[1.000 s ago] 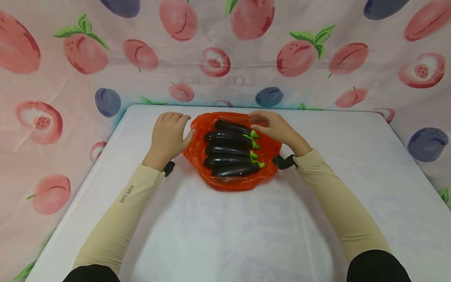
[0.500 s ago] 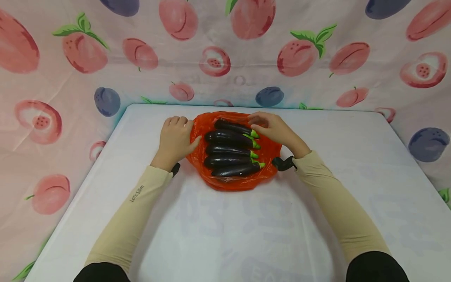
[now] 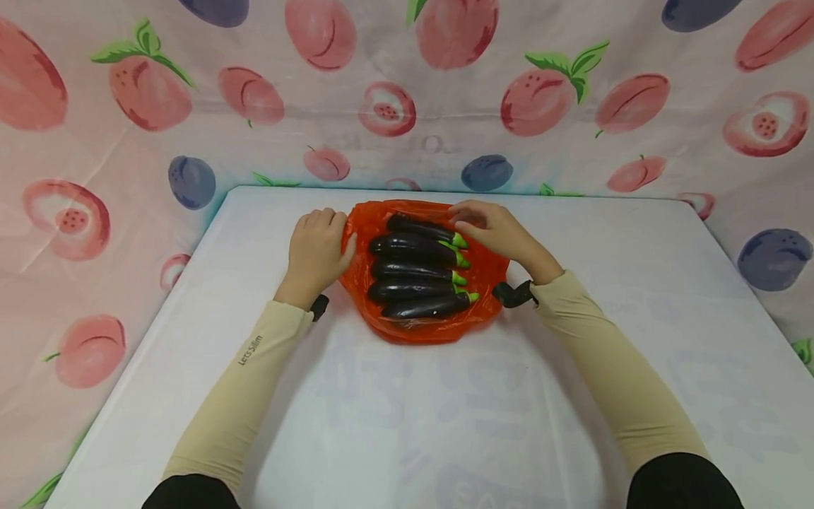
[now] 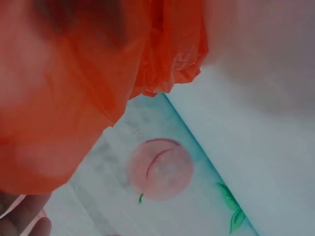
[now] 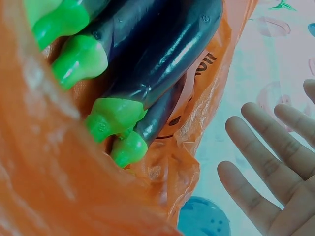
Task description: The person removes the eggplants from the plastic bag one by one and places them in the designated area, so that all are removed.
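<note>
Peach-printed cloth (image 3: 388, 42) hangs behind a white-covered table (image 3: 413, 403), where an orange-red plastic bag (image 3: 413, 336) lies near the far edge. Five dark eggplants (image 3: 416, 270) rest in its mouth, side by side, their green caps (image 3: 458, 279) towards the right. Both hands are apart, flanking the bag. At its left rim is the left hand (image 3: 314, 247), thumb away from the fingers; whether it touches the plastic cannot be told. The right hand (image 3: 499, 230), by the upper right rim, has its fingers (image 5: 256, 191) spread, gripping nothing.
</note>
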`<state>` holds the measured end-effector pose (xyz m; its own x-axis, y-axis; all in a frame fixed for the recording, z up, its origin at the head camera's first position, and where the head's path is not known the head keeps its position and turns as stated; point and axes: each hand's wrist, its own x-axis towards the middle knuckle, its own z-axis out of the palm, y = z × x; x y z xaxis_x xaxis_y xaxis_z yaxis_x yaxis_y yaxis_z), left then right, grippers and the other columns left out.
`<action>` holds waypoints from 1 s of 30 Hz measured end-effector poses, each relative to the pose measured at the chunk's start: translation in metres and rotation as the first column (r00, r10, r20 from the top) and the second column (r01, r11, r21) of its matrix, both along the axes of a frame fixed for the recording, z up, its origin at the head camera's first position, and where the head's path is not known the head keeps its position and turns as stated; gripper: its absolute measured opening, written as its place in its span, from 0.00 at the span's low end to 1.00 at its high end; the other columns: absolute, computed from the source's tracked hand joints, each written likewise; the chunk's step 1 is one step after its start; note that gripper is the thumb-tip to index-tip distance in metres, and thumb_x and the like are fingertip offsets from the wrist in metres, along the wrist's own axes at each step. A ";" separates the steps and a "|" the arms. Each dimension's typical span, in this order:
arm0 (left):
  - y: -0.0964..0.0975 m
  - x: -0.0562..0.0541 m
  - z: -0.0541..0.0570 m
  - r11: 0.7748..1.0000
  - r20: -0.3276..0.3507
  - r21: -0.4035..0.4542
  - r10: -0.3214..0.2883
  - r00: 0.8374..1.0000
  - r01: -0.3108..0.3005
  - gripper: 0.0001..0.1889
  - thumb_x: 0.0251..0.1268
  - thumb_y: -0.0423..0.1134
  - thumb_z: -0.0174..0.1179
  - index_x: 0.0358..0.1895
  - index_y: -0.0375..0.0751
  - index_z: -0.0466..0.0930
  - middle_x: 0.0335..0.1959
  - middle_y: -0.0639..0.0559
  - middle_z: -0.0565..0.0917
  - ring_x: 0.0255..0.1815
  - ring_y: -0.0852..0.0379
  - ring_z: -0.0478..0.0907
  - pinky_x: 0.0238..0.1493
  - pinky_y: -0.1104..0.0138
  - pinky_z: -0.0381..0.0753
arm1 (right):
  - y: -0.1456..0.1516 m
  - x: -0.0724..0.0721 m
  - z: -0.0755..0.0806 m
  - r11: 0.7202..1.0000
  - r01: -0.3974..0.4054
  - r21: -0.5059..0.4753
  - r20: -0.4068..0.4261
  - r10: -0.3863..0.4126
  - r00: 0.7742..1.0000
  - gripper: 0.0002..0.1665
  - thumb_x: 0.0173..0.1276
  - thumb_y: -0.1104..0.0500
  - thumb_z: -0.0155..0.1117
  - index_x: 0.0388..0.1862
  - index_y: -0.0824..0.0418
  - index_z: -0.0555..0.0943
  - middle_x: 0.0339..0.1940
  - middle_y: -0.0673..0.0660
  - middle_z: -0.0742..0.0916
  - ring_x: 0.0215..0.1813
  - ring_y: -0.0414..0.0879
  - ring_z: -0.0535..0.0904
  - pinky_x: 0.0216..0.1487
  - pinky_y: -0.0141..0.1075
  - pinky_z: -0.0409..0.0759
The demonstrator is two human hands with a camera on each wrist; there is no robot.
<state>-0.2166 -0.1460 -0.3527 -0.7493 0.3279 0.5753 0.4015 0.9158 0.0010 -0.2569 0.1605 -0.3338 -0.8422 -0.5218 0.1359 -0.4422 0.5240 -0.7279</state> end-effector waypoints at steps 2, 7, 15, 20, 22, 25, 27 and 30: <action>0.001 0.000 0.000 1.000 -0.031 0.020 -0.002 1.000 0.003 0.12 0.61 0.40 0.55 0.38 0.32 0.75 0.34 0.39 0.78 0.36 0.42 0.75 0.43 0.54 0.75 | 0.000 0.000 0.000 1.000 0.000 -0.002 0.001 0.000 1.000 0.20 0.70 0.60 0.54 0.59 0.65 0.74 0.52 0.64 0.83 0.56 0.57 0.79 0.63 0.51 0.71; 0.003 -0.001 -0.001 0.998 -0.110 0.062 -0.003 0.994 0.009 0.11 0.61 0.39 0.54 0.36 0.32 0.75 0.32 0.39 0.77 0.34 0.42 0.74 0.41 0.54 0.75 | 0.001 -0.001 -0.001 1.000 0.006 0.002 0.003 -0.006 1.000 0.20 0.70 0.60 0.54 0.59 0.65 0.74 0.52 0.66 0.83 0.55 0.57 0.79 0.63 0.51 0.71; 0.004 -0.001 0.000 0.993 -0.179 0.119 0.014 0.984 0.008 0.11 0.63 0.39 0.52 0.35 0.31 0.75 0.32 0.37 0.77 0.33 0.41 0.73 0.41 0.53 0.74 | -0.002 -0.001 -0.002 1.000 0.003 -0.002 0.020 -0.003 1.000 0.20 0.69 0.62 0.55 0.58 0.66 0.74 0.51 0.67 0.83 0.53 0.56 0.80 0.61 0.50 0.72; 0.004 0.000 0.004 0.987 -0.149 0.163 0.027 0.988 -0.002 0.12 0.62 0.40 0.54 0.35 0.31 0.75 0.34 0.37 0.76 0.35 0.41 0.73 0.42 0.53 0.74 | -0.005 -0.003 -0.005 1.000 0.009 -0.022 0.062 -0.007 0.998 0.20 0.69 0.62 0.56 0.59 0.65 0.74 0.50 0.67 0.83 0.52 0.58 0.80 0.59 0.50 0.74; 0.004 0.000 0.007 0.984 -0.121 0.178 0.034 0.992 -0.012 0.12 0.62 0.40 0.54 0.35 0.31 0.76 0.35 0.37 0.76 0.37 0.41 0.73 0.44 0.53 0.73 | -0.007 -0.004 -0.006 1.000 0.010 -0.030 0.087 -0.008 0.996 0.21 0.68 0.62 0.56 0.59 0.66 0.74 0.50 0.67 0.83 0.52 0.59 0.79 0.57 0.49 0.75; 0.004 0.001 0.013 0.983 -0.068 0.183 0.035 0.997 -0.022 0.12 0.61 0.39 0.55 0.36 0.31 0.76 0.37 0.37 0.75 0.38 0.41 0.73 0.46 0.53 0.73 | -0.009 -0.004 -0.009 1.000 0.015 -0.025 0.111 -0.012 0.994 0.21 0.68 0.62 0.57 0.59 0.66 0.73 0.51 0.68 0.83 0.52 0.57 0.79 0.55 0.47 0.76; 0.004 0.001 0.017 0.984 -0.031 0.177 0.031 0.999 -0.025 0.11 0.61 0.38 0.55 0.37 0.31 0.76 0.38 0.37 0.75 0.39 0.41 0.72 0.47 0.53 0.73 | -0.010 -0.004 -0.009 0.999 0.018 -0.027 0.126 -0.014 0.992 0.21 0.67 0.62 0.58 0.58 0.67 0.73 0.50 0.67 0.83 0.52 0.56 0.79 0.54 0.46 0.77; 0.005 0.002 0.024 0.987 0.012 0.160 0.023 1.000 -0.024 0.10 0.60 0.38 0.56 0.36 0.31 0.76 0.38 0.37 0.75 0.40 0.41 0.71 0.47 0.52 0.72 | -0.012 -0.003 -0.010 0.999 0.025 -0.021 0.140 -0.022 0.990 0.21 0.66 0.63 0.59 0.57 0.67 0.74 0.50 0.67 0.83 0.52 0.54 0.80 0.53 0.45 0.78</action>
<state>-0.2143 -0.1406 -0.3287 -0.7616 0.2140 0.6117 0.3790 0.9127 0.1525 -0.2599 0.1488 -0.3439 -0.8659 -0.4995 0.0276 -0.3230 0.5162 -0.7932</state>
